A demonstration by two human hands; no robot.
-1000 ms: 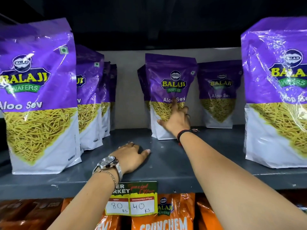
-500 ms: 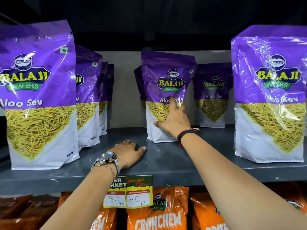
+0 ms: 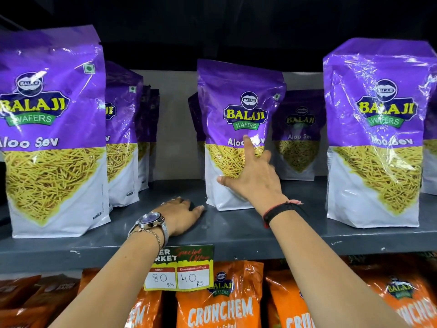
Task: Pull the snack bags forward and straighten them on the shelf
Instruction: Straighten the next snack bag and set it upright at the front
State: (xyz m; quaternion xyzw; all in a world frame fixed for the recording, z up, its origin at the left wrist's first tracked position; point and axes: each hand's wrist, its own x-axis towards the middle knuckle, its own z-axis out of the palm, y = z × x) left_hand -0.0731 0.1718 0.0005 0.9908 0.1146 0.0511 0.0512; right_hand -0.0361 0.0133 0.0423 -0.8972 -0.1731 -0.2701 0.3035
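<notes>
1. Light falls from the front and above; the front purple bags (image 3: 50,129) are bright, with white glare streaks on their glossy film.
2. The shelf (image 3: 236,233) recess is dim: the rear bag (image 3: 299,136) sits in shadow, and the space above is nearly black.
3. Wide-angle distortion leans the outer bags inward.
4. Focus is slightly soft at the edges.

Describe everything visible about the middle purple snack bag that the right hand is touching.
The middle bag is a glossy plastic pouch, purple above and white below, with a panel of yellow sev between. It reads Balaji Wafers, Aloo Sev. It stands on the grey shelf, leaning slightly, set back from the front edge. The right hand lies spread against its front, forefinger up. Another bag shows behind it.
</notes>
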